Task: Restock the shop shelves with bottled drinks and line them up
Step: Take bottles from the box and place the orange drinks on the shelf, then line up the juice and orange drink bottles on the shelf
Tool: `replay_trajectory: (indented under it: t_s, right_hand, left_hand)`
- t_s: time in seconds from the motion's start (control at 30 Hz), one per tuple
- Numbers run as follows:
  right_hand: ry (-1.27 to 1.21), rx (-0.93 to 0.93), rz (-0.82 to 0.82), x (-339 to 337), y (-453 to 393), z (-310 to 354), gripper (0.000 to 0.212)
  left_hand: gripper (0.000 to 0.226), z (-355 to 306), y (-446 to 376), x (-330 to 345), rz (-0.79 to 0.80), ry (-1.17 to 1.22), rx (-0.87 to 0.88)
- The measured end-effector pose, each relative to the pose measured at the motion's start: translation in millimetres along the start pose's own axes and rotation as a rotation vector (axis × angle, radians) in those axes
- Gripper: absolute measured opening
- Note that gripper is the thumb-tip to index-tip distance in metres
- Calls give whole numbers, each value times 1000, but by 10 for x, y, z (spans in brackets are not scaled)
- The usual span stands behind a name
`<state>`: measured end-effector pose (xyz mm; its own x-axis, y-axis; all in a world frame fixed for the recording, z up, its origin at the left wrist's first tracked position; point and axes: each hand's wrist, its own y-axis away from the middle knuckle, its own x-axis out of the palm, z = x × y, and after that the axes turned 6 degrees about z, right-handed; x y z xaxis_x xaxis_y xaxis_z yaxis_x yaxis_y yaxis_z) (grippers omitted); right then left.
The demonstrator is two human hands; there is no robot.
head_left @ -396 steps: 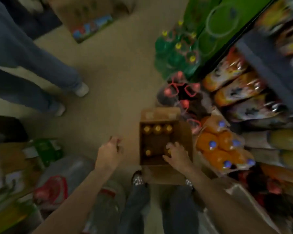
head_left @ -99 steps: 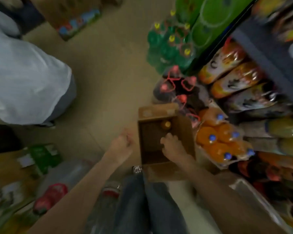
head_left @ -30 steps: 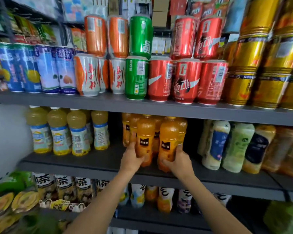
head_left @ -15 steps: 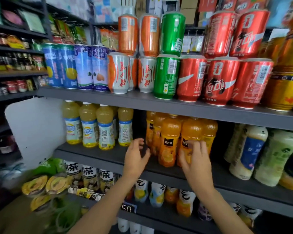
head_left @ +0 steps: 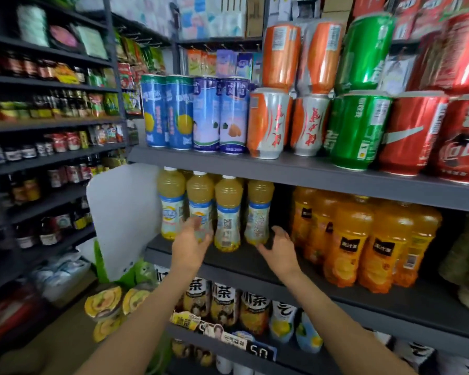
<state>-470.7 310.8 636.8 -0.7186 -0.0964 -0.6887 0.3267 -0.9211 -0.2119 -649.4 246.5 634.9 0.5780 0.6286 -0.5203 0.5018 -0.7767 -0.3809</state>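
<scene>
A row of pale yellow juice bottles with blue-and-white labels stands upright at the left end of the middle grey shelf. My left hand reaches up in front of the second bottle, fingers loosely spread and holding nothing. My right hand hovers just right of the fourth yellow bottle, fingers relaxed, empty. A tight group of orange juice bottles with black labels stands on the same shelf, to the right of my right hand.
Tall drink cans in blue, orange, green and red fill the shelf above. Tea bottles line the shelf below, behind a price tag. A white panel closes the shelf's left end. Jars fill the left-hand shelves.
Both hands let go of the orange bottles and moved left along the shelf to the yellow bottles. The view swung left with them.
</scene>
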Motion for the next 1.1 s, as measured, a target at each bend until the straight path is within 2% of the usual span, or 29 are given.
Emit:
replay_trajectory:
  t_s: [0.1, 0.17, 0.3, 0.4, 0.6, 0.73, 0.83, 0.9, 0.97, 1.03, 1.1]
  right_hand:
    - [-196, 165, -75, 173, -329, 88, 71]
    - [-246, 196, -122, 277, -491, 108, 69]
    - [-181, 223, -176, 322, -609, 170, 53]
    - [-158, 219, -154, 234, -527, 156, 55]
    - [-59, 219, -174, 17, -242, -56, 60]
    - [75, 246, -233, 3, -172, -51, 56]
    - [57, 209, -308, 65, -156, -49, 53]
    - [33, 191, -325, 89, -137, -71, 58]
    - [46, 152, -411, 129, -62, -59, 65]
    - [128, -5, -587, 225, 81, 0, 57]
    - [178, -241, -611, 384, 163, 87, 39]
  left_hand:
    - [56, 71, -149, 49, 179, -6, 86]
    - [61, 42, -247, 115, 235, 44, 114]
    - [50, -29, -399, 277, 194, 65, 161]
    - [49, -24, -448, 330, 165, 37, 116]
    - [49, -71, -393, 294, 158, -118, 140]
    - [43, -114, -385, 246, 207, -65, 113]
    - [36, -135, -394, 168, 258, -56, 90]
    - [36, -125, -362, 99, 267, -89, 92]
    - [37, -79, -324, 44, 263, -74, 111]
    - [38, -18, -301, -9, 270, -41, 116]
    - [39, 35, -308, -68, 286, -29, 127]
